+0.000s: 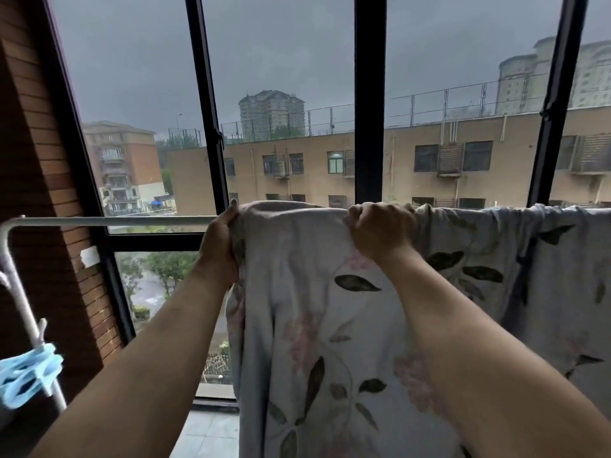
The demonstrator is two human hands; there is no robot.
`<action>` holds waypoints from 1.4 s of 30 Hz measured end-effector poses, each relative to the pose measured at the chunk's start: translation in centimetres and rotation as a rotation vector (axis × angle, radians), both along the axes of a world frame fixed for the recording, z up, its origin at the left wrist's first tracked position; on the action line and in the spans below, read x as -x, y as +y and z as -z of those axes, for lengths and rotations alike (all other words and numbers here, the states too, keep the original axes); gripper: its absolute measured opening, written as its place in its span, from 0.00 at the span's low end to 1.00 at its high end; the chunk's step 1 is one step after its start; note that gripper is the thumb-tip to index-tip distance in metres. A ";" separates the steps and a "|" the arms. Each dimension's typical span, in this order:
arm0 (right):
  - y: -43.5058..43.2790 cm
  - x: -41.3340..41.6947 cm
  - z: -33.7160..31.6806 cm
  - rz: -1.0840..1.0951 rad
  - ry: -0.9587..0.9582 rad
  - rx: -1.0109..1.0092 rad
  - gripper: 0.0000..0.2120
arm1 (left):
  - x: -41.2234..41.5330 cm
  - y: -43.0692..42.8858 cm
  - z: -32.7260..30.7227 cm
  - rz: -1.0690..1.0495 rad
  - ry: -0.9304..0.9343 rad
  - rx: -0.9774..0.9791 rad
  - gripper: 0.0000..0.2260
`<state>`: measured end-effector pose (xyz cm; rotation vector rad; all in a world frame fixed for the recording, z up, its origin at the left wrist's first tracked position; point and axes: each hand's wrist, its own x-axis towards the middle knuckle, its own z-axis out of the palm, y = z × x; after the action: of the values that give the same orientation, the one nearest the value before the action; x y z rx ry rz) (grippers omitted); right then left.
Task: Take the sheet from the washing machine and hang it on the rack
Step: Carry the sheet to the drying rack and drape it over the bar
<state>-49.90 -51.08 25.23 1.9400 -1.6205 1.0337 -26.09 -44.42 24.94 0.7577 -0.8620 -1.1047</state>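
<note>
A pale blue sheet (317,325) with pink flowers and dark leaves hangs draped over the white rack bar (112,221), covering the bar from mid-frame to the right edge. My left hand (220,239) grips the sheet's left edge just below the bar. My right hand (380,231) clutches a bunch of the fabric at the top fold over the bar. The bar's bare left part runs to a bend at the far left. No washing machine is in view.
Large black-framed windows (368,94) stand right behind the rack. A brick wall (39,193) is on the left. The rack's white upright (23,309) carries a blue clothes peg (28,371) at lower left. Grey floor tiles (208,434) show below.
</note>
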 end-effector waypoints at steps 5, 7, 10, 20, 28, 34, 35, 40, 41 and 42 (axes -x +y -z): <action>0.9 0.6 -1.3 0.120 -0.224 -0.055 0.18 | -1.3 0.7 -0.3 0.011 0.020 -0.035 0.20; 1.3 -2.7 -2.5 0.063 -0.221 -0.035 0.13 | -1.7 0.8 -0.1 -0.013 0.012 -0.040 0.18; 3.2 -9.4 -4.2 -0.309 -0.157 -0.015 0.12 | -2.0 0.9 0.1 -0.046 -0.052 -0.025 0.19; 1.4 -9.3 -0.5 -0.251 0.039 -0.059 0.25 | -2.6 1.2 -0.5 -0.152 -0.062 -0.041 0.26; 1.4 -7.5 -0.8 -0.165 0.029 -0.053 0.24 | -2.9 0.3 -0.9 -0.187 -0.029 -0.076 0.24; 1.4 -7.2 -1.1 -0.155 0.021 -0.044 0.24 | -4.7 -0.6 -1.9 -0.263 0.022 -0.056 0.23; 1.4 -7.1 -1.1 -0.151 0.020 -0.040 0.24 | -5.0 -0.7 -2.2 -0.271 0.026 -0.055 0.22; 1.0 -6.5 -1.1 -0.114 -0.001 -0.053 0.24 | -7.4 -0.3 -3.8 -0.335 0.055 -0.096 0.14; 0.9 -6.4 -1.1 -0.109 -0.012 -0.060 0.24 | -8.0 -0.2 -3.9 -0.354 0.054 -0.117 0.12; 0.9 -6.3 -1.1 -0.107 -0.020 -0.066 0.24 | -8.6 -0.2 -4.1 -0.370 0.054 -0.129 0.10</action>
<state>-43.60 -50.23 26.32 2.0856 -1.5956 1.0558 -17.51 -44.59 28.99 0.9471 -0.5783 -0.8502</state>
